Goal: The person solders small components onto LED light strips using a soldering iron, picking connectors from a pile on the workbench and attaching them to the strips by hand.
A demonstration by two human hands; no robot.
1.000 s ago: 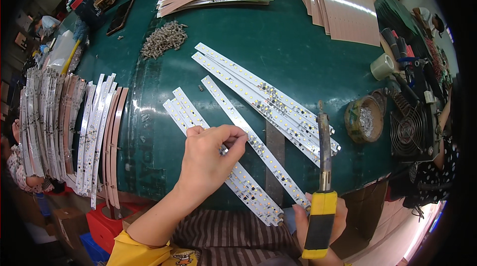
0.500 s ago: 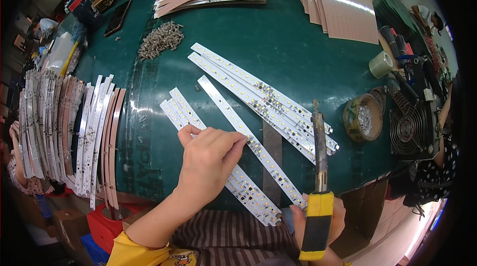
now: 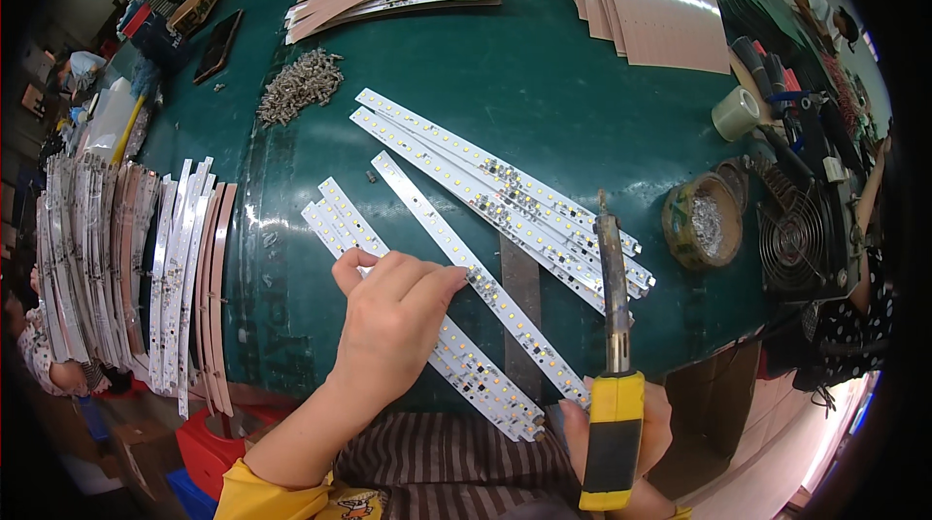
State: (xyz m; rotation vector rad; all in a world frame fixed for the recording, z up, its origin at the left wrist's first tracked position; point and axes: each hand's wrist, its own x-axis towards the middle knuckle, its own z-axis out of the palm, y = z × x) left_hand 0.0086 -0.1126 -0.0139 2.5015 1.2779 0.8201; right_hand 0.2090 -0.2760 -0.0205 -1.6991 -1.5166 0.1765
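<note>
Green work mat (image 3: 544, 83) with white LED strip boards laid diagonally across it, a person's two hands at its near edge.

Left hand (image 3: 393, 321) lies palm down, fingers loosely curled and pressing on the nearest pair of LED strips (image 3: 340, 219), its fingertips touching a single long strip (image 3: 476, 277) just beside them; it pins the boards and grasps nothing. Right hand (image 3: 621, 442) is clenched around the yellow-and-black handle of a soldering iron (image 3: 612, 326), whose dark shaft points away from the person, its tip near a further bundle of strips (image 3: 485, 170). A heap of small metal parts (image 3: 301, 85) lies beyond; stacked strips (image 3: 184, 268) hang over the mat's left edge; a solder tin (image 3: 704, 221) and a fan (image 3: 796, 243) stand to the right.
</note>
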